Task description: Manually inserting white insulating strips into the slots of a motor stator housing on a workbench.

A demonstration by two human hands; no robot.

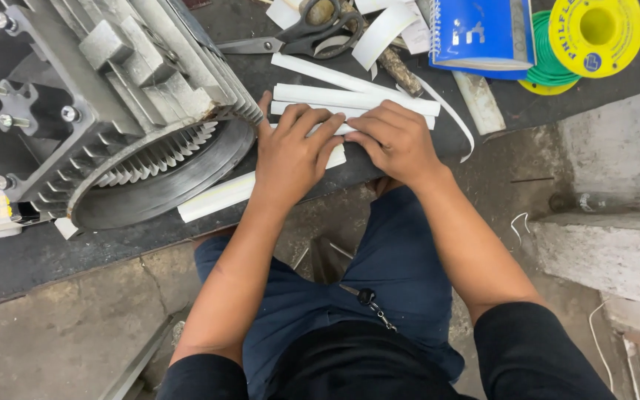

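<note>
Bench edge: dark mat [53, 252] ends just below both hands.
Room: motor housing [105, 104] crowds the left; scissors [298, 33] lie above.
Left hand [290, 152]: flat, fingers pressing.
Right hand [394, 141]: pinching.
Paper strip [224, 194]: white, long, creased, at frame centre.

Matt white paper-like strips [350, 95]; ribbed grey cast-metal motor housing [105, 81]; glossy yellow plastic spool [595, 33], perhaps.

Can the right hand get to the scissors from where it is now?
Probably yes. The right hand rests on the white strips, and the scissors lie just beyond them on the dark mat, handles toward the hand. Only flat strips lie between.
</note>
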